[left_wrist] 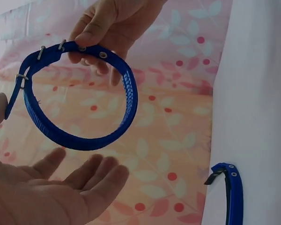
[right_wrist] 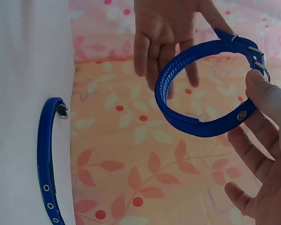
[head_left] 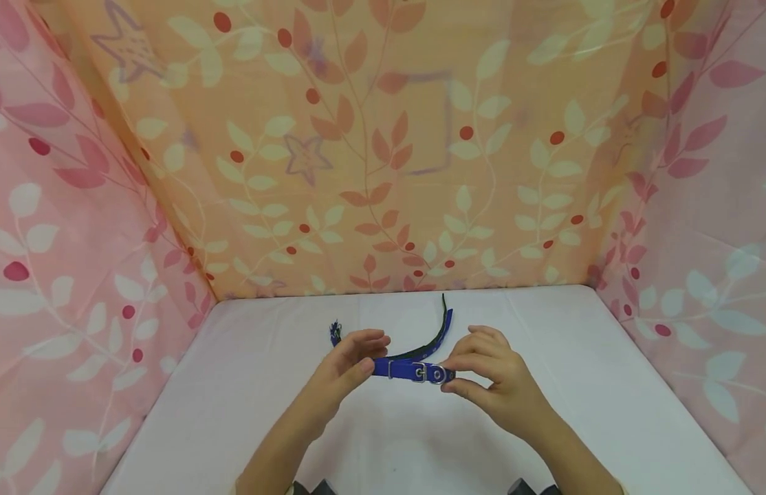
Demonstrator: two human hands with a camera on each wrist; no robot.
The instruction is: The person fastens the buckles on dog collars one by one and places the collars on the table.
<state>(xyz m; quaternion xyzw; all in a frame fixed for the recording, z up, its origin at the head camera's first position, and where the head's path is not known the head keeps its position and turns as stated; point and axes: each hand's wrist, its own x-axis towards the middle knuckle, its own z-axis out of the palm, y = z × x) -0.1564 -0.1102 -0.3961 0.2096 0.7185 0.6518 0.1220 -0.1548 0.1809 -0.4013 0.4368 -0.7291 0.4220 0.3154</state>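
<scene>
Pinching looped blue collar [head_left: 403, 370], right grip [head_left: 499, 379]

Head view above my left hand [head_left: 337, 373] and right hand [head_left: 499, 378], facing forward and down, wrist views nearer, both sharing the blue collar [head_left: 403, 370].

The blue collar [head_left: 403, 369] looks like woven cloth, rough inside, with a shiny metal buckle [head_left: 421, 372] and eyelets [left_wrist: 103, 55]. The other blue strap [right_wrist: 43, 140] has metal eyelets too. The white tabletop [head_left: 234, 385] looks matt, the printed backdrop [head_left: 383, 151] like smooth cloth.
</scene>
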